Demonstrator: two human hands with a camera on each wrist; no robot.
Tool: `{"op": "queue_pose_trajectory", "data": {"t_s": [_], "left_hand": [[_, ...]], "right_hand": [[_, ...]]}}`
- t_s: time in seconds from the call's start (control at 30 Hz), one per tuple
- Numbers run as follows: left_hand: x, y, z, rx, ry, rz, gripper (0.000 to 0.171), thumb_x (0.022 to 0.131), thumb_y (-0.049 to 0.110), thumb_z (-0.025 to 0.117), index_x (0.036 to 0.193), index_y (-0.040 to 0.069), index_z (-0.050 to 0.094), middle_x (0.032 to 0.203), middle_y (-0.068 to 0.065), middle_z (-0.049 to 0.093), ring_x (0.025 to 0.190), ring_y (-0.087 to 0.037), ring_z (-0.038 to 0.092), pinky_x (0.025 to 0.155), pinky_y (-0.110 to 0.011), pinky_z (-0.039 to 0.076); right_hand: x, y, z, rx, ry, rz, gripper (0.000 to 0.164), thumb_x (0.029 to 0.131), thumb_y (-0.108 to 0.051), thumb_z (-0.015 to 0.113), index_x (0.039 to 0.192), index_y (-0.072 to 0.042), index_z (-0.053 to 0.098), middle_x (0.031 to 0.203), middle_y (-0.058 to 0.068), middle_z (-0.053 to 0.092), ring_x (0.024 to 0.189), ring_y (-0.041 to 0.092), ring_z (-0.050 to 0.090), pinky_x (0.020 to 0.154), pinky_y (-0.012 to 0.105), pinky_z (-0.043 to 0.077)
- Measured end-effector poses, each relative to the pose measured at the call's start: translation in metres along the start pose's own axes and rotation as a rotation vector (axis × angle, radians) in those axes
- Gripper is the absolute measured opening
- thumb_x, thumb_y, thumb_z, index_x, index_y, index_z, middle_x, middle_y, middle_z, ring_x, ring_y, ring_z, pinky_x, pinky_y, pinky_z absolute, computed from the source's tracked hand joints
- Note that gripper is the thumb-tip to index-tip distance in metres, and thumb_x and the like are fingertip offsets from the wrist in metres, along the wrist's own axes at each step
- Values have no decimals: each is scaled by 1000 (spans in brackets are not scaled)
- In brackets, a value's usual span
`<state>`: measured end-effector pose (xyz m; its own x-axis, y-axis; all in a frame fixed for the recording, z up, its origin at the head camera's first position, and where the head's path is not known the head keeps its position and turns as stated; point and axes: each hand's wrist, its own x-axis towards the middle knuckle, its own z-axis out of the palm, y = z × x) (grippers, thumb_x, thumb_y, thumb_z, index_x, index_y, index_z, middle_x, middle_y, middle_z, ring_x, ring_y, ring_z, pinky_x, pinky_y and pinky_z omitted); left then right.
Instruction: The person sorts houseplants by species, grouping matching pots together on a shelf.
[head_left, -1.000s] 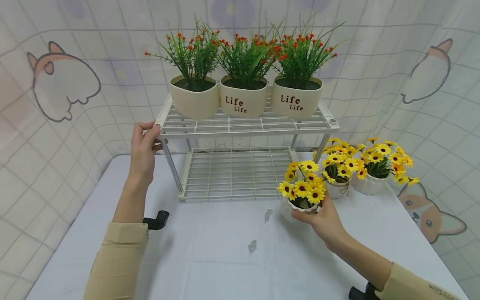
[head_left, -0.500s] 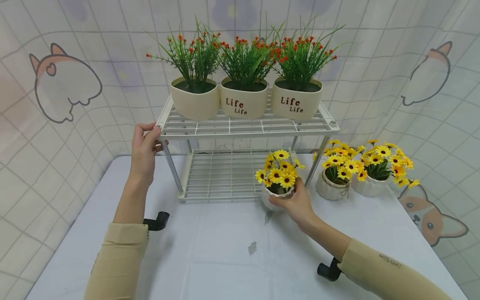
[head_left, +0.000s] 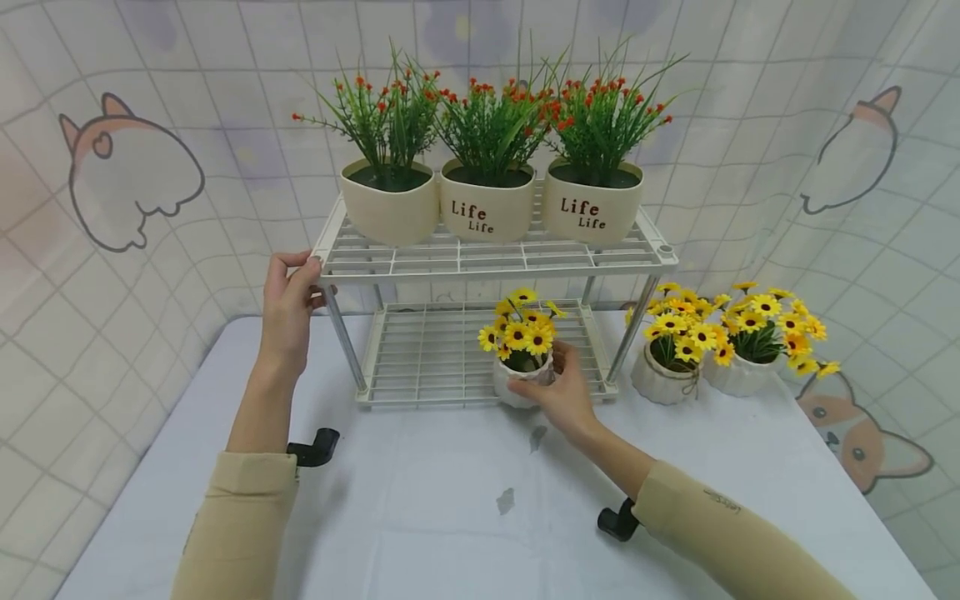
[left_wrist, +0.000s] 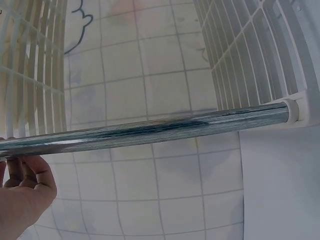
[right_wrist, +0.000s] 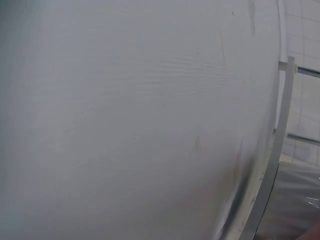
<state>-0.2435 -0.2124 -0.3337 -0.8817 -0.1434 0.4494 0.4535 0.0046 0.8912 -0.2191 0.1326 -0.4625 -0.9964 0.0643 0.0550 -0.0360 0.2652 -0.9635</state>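
My right hand [head_left: 567, 393] holds a small white pot of yellow daisy-like flowers [head_left: 517, 387] by its side, at the front edge of the rack's lower shelf [head_left: 420, 358]. Whether the pot's base touches the shelf cannot be told. My left hand [head_left: 288, 312] grips the front left corner of the white two-tier wire rack [head_left: 502, 272]; in the left wrist view its curled fingers [left_wrist: 42, 172] lie against the top end of the metal post [left_wrist: 165, 131]. The right wrist view shows mostly white tablecloth, with the rack's edge [right_wrist: 275, 160] at the right.
Three cream pots with red-flowered plants [head_left: 487, 204] stand in a row on the upper shelf. Right of the rack, two more yellow-flowered pots, one twine-tied [head_left: 663, 379] and one plain white [head_left: 741, 375], stand on the white-covered table [head_left: 420, 517]. A tile-patterned curtain [head_left: 247, 158] hangs behind.
My right hand has carried the yellow-flowered pot leftward from beside the rack's right post to the front of the lower shelf. The left hand keeps its hold on the rack corner.
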Motion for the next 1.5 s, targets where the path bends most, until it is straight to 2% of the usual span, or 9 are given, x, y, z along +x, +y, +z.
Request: {"op": "queue_pose_trajectory", "data": {"t_s": [0.2,0.33,0.5,0.63,0.9,1.1,1.27,1.5], "left_hand": [[0,0,0,-4,1,6,12,107,26,50,116,17,50,117,-10,63,91,-17,55,84,-30,41],[0,1,0,-8,12,3,12,106,25,50,115,17,50,116,-13,63,90,-17,55,84,-30,40],[0,2,-1,-4,16,1,13,106,26,50,116,17,50,120,-19,62,91,-17,56,85,-31,40],[0,2,-1,-7,15,5,13,106,26,51,116,17,50,119,-17,63,92,-17,56,84,-31,39],[1,2,0,-22,11,10,13,106,26,51,116,17,50,113,-7,65,91,-17,56,83,-30,39],[1,2,-1,-8,13,-7,16,106,28,50,117,16,49,112,-5,66,91,-17,56,84,-31,38],[0,2,-1,-2,7,-1,17,107,29,50,117,16,49,112,-2,66,92,-17,55,84,-31,37],[0,-1,1,-28,16,0,13,106,26,50,115,17,50,109,-4,66,90,-17,55,83,-31,39]], "right_hand": [[0,-1,13,-82,39,-87,90,79,-25,92,148,0,41,142,17,45,124,31,47,102,47,45],[0,-4,19,-66,61,-116,88,78,-22,93,148,-1,43,141,15,50,122,31,49,99,47,47],[2,-6,29,-22,29,-114,83,79,-21,92,145,-3,44,143,14,50,128,33,50,102,47,48],[5,-8,40,-20,-23,-114,78,82,-21,89,145,-4,46,145,14,51,132,33,49,105,47,46],[9,-17,61,-60,-25,-127,76,84,-23,88,145,-3,49,138,15,52,119,31,53,95,45,50],[15,-21,78,-41,-26,-112,76,84,-20,88,146,-4,48,139,13,54,121,31,54,97,46,48],[18,-25,91,-26,-35,-140,71,82,-17,88,141,-4,50,137,13,56,119,31,55,97,46,48],[22,-32,106,-40,-64,-68,74,82,-20,88,144,-6,49,131,14,56,118,30,56,95,45,49]]}}
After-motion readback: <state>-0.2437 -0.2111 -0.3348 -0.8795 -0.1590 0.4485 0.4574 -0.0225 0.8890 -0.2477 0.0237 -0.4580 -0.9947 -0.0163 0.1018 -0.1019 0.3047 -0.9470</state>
